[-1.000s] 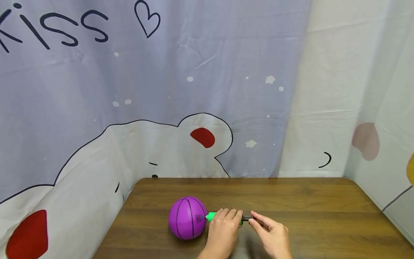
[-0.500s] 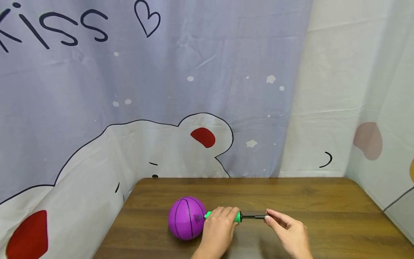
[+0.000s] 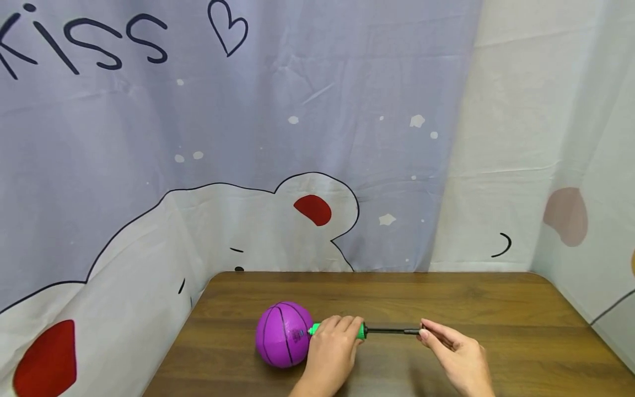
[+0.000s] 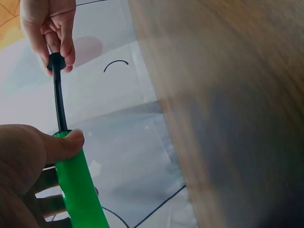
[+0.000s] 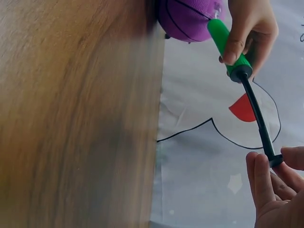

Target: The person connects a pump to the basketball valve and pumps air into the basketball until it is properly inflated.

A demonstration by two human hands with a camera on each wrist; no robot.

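Note:
A purple ball [image 3: 284, 335] with black seam lines rests on the table, left of both hands. My left hand [image 3: 331, 348] grips the green barrel of a hand pump [image 4: 80, 190], fingers wrapped over it. The pump's nozzle end meets the ball's right side; whether a needle sits inside the ball is too small to tell. Out of the barrel's other end runs a long black rod [image 3: 389, 331]. My right hand [image 3: 458, 353] pinches the black end cap [image 5: 275, 160] of that rod between thumb and fingers, as the right wrist view shows.
The brown wooden table [image 3: 486, 309] extends to the right and behind the hands. A printed cloth [image 3: 387, 138] with drawn bears and stars hangs along the back edge and down both sides.
My right hand has moved to the right, drawing much more of the black rod out of the barrel. The left hand and pump have shifted slightly left, and the ball has rolled slightly.

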